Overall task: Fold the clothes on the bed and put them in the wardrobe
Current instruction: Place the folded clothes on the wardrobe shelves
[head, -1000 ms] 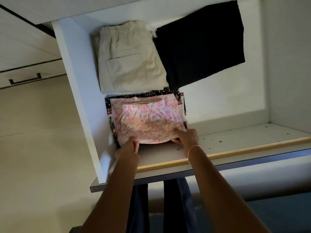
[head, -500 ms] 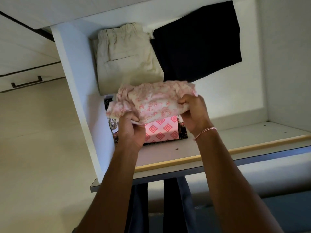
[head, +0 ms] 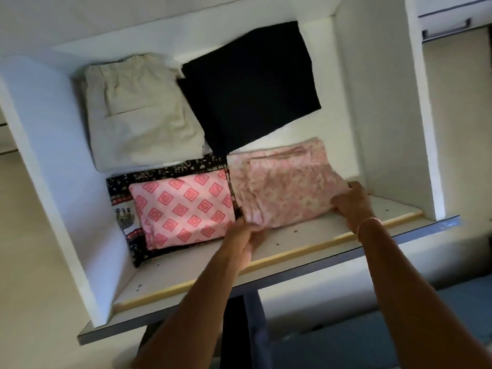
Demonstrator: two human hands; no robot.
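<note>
Pinch of left grip (head: 246, 233) on near-left corner of floral pink garment (head: 282, 187); right grip (head: 351, 203) clasps its right edge. Garment folded, resting on wardrobe shelf (head: 306, 234), centre-right of frame, just beside diamond-print piece (head: 183, 206). Step, likely: placing. Next calls for release, squaring edges.

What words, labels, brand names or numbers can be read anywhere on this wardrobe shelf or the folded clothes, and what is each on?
None: no text can be read in this frame.
Black-bordered printed cloth: pale marks in the border, too blurred to tell pattern from letters.
Pink diamond-print piece, pink floral piece, beige shorts, black garment: no label or lettering shows.
</note>
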